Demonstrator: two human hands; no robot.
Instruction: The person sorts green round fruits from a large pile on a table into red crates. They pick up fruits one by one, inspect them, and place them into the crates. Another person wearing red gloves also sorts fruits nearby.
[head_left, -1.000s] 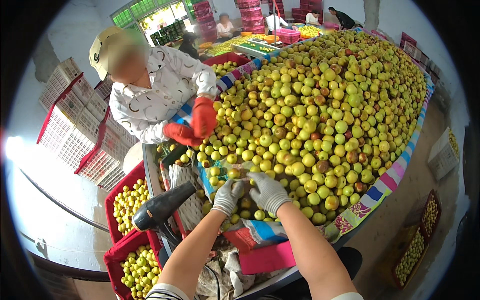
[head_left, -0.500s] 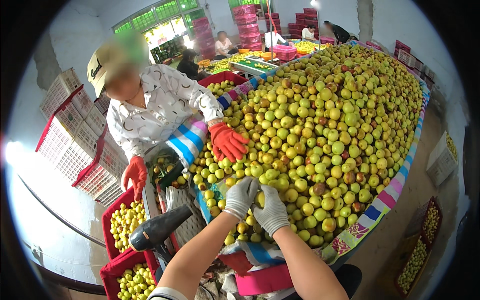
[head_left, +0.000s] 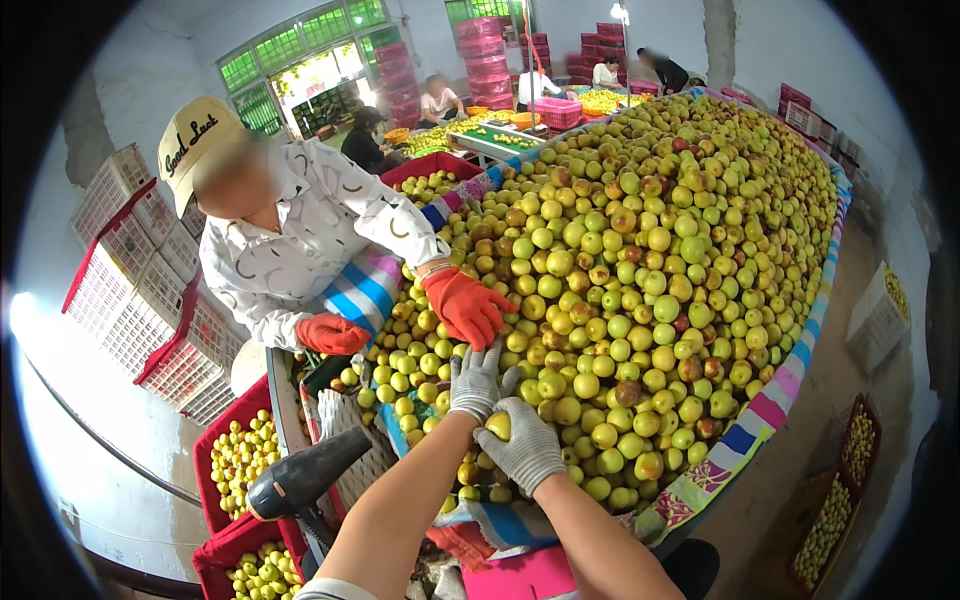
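Note:
A big heap of round yellow-green jujubes (head_left: 650, 290), some with brown patches, lies on a striped cloth (head_left: 752, 432). My left hand (head_left: 476, 385), in a grey knit glove, reaches onto the heap with its fingers stretched out, holding nothing that I can see. Beside it my right hand (head_left: 524, 447), gloved alike, is closed around one yellowish jujube (head_left: 498, 427). Just beyond my left fingertips rests a co-worker's orange-red glove (head_left: 468, 308) on the fruit. The co-worker's other glove (head_left: 332, 334) lies by the heap's left edge.
A black hair dryer (head_left: 305, 475) sits left of my left forearm. Red-lined crates of fruit (head_left: 212, 470) stand at lower left, with white crates (head_left: 140, 290) stacked behind. More fruit crates (head_left: 826, 530) are on the floor at right. Several people sort fruit at the back.
My hands have separated; the left moved forward and its fingers spread, while the right keeps a jujube. The co-worker's hanging glove came up to the heap's edge.

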